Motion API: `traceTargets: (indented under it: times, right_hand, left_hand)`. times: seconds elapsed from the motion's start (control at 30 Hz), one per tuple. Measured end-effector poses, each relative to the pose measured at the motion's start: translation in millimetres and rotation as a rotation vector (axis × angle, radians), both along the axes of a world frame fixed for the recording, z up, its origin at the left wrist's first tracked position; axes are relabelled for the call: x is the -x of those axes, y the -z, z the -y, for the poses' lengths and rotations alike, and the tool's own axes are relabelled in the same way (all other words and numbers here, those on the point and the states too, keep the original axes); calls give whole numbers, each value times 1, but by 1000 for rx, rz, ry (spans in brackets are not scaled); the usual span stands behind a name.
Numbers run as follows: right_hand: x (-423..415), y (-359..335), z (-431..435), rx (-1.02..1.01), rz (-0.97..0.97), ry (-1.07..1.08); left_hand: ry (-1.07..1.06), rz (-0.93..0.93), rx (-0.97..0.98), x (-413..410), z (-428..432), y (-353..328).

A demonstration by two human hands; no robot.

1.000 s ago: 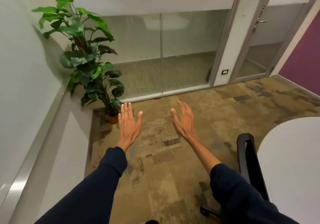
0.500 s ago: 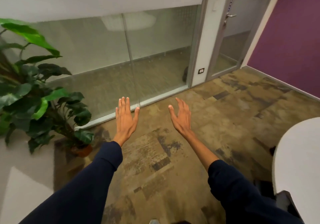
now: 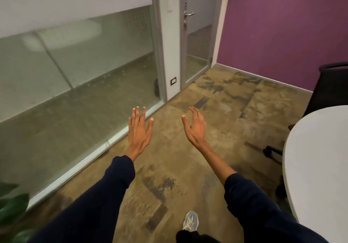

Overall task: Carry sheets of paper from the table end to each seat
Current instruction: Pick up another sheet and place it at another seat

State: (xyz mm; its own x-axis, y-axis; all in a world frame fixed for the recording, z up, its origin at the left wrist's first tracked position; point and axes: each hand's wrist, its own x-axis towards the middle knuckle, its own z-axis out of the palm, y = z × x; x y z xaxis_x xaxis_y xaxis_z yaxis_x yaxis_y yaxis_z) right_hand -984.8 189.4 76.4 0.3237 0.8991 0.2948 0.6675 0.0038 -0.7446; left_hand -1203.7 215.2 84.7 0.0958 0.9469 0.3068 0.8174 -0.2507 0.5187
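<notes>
The left hand [image 3: 139,131] and the right hand [image 3: 194,128] reach forward empty, fingers straight and spread, over the brown patterned carpet floor [image 3: 216,111], probably because the person walks around the white rounded tabletop [image 3: 316,158] at the right to fetch sheets of paper, which are not in view.

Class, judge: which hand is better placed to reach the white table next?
Right, probably. The right hand, open and empty, is nearer the white table on that side; the left hand, also open, is toward the glass partition. No paper shows.

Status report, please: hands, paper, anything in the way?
Left hand, right hand open, holding nothing. No paper in view. White table close on right, black chair beyond it.
</notes>
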Motion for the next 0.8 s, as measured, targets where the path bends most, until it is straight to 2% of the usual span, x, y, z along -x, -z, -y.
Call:
traceTargets:
  times: [0.33, 0.57, 0.8]
  right_hand:
    - [-148, -17, -144, 0, 13, 219]
    - [-253, -2, -198, 35, 32, 417]
    - [-361, 7, -226, 73, 56, 717]
  left_hand:
    - [216, 4, -13, -153, -205, -14]
    - [399, 39, 72, -280, -301, 0]
    - [709, 22, 106, -430, -383, 4]
